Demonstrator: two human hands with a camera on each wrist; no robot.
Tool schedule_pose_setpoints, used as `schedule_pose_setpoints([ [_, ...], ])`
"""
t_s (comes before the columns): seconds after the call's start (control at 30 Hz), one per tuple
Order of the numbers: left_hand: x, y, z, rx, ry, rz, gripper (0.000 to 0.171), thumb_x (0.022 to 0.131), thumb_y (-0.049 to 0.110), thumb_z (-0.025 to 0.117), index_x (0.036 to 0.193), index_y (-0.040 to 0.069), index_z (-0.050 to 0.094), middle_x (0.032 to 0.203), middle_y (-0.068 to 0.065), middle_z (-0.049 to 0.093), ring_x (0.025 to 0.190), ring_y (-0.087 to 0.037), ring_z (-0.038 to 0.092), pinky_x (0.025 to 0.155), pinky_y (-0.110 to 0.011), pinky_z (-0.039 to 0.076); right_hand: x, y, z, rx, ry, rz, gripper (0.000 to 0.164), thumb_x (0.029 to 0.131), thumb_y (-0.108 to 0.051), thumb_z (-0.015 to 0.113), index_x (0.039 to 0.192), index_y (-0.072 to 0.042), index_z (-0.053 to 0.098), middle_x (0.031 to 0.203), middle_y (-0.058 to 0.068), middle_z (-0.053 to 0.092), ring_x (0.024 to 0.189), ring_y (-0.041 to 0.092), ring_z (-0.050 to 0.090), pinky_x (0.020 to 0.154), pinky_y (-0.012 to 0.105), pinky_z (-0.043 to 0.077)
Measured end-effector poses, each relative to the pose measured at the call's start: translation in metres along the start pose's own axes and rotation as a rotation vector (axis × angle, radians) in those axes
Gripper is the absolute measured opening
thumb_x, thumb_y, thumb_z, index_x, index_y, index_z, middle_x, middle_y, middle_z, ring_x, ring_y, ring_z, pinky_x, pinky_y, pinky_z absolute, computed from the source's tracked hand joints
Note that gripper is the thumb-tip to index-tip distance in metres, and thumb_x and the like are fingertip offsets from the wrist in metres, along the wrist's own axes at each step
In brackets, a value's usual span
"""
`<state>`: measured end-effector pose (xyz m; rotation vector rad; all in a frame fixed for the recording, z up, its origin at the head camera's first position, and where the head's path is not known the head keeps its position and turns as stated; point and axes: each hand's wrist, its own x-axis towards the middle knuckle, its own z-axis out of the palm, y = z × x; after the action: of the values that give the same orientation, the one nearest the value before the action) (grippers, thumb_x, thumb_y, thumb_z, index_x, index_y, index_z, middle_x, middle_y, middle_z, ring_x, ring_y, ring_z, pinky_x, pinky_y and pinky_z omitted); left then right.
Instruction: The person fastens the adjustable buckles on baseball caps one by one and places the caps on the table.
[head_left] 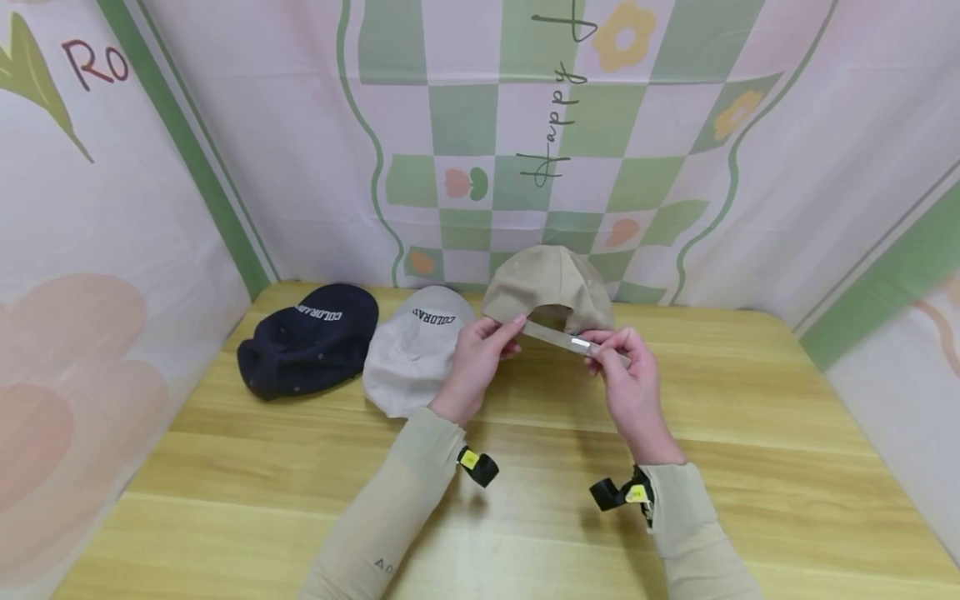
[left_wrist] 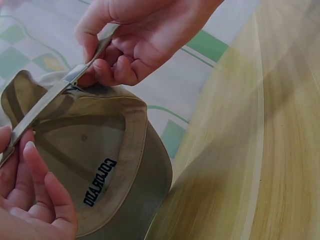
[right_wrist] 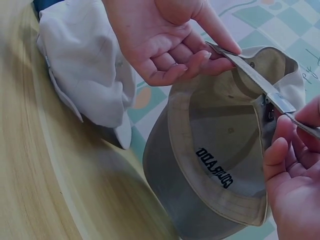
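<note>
Both hands hold a khaki baseball cap [head_left: 551, 279] by its back strap [head_left: 553, 335], above the table. My left hand [head_left: 480, 362] pinches one end of the strap between thumb and fingers. At the other end, beside the metal buckle [head_left: 581, 342], my right hand [head_left: 628, 383] pinches the strap. The cap's inside faces me in both wrist views, with dark COLORADO stitching [right_wrist: 215, 167] showing through reversed. In the right wrist view the buckle [right_wrist: 281, 103] sits close to the right fingers.
A white cap [head_left: 408, 358] lies on the wooden table [head_left: 525, 517], just left of my left hand. Farther left lies a navy cap [head_left: 315, 342]. A patterned cloth [head_left: 465, 117] hangs behind the table, and more cloth hangs at both sides.
</note>
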<state>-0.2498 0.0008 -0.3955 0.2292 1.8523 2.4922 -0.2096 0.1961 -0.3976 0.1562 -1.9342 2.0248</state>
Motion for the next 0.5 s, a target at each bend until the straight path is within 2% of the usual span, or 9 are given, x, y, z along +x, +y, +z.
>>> schedule_pose_setpoints([
  [0.13, -0.0005, 0.0002, 0.0007, 0.002, -0.006, 0.004, 0.021, 0.099, 0.016, 0.069, 0.103, -0.005, 0.071, 0.089, 0.0, 0.067, 0.074, -0.014, 0.061, 0.075, -0.026, 0.054, -0.0005, 0.0005, -0.0002, 0.031, -0.022, 0.002, 0.008, 0.1, 0.01, 0.04, 0.093, 0.013, 0.039, 0.113, 0.025, 0.064, 0.079, 0.02, 0.059, 0.066, 0.023, 0.051],
  [0.23, -0.0009, 0.0006, 0.0014, 0.008, -0.01, 0.002, 0.023, 0.099, 0.016, 0.069, 0.104, -0.006, 0.071, 0.089, 0.0, 0.067, 0.074, -0.012, 0.061, 0.076, -0.026, 0.054, -0.001, 0.0009, 0.0, 0.077, -0.034, 0.002, 0.007, 0.099, 0.012, 0.037, 0.092, 0.012, 0.036, 0.111, 0.019, 0.066, 0.079, 0.019, 0.06, 0.066, 0.023, 0.051],
  [0.37, -0.0009, 0.0001, 0.0025, 0.019, -0.01, 0.003, 0.024, 0.099, 0.016, 0.07, 0.106, -0.006, 0.071, 0.091, 0.0, 0.068, 0.077, -0.017, 0.062, 0.078, -0.029, 0.054, -0.002, 0.0012, 0.0006, 0.15, -0.044, 0.014, 0.008, 0.099, 0.012, 0.032, 0.091, 0.009, 0.036, 0.108, 0.013, 0.067, 0.079, 0.019, 0.061, 0.066, 0.022, 0.052],
  [0.5, -0.0007, 0.0009, 0.004, 0.016, 0.007, 0.012, 0.022, 0.099, 0.017, 0.07, 0.102, -0.004, 0.072, 0.088, 0.0, 0.067, 0.075, -0.015, 0.061, 0.077, -0.029, 0.054, -0.0034, 0.0034, 0.001, 0.197, -0.054, 0.036, 0.013, 0.1, 0.009, 0.034, 0.091, 0.003, 0.041, 0.1, 0.013, 0.066, 0.08, 0.019, 0.062, 0.069, 0.024, 0.053],
])
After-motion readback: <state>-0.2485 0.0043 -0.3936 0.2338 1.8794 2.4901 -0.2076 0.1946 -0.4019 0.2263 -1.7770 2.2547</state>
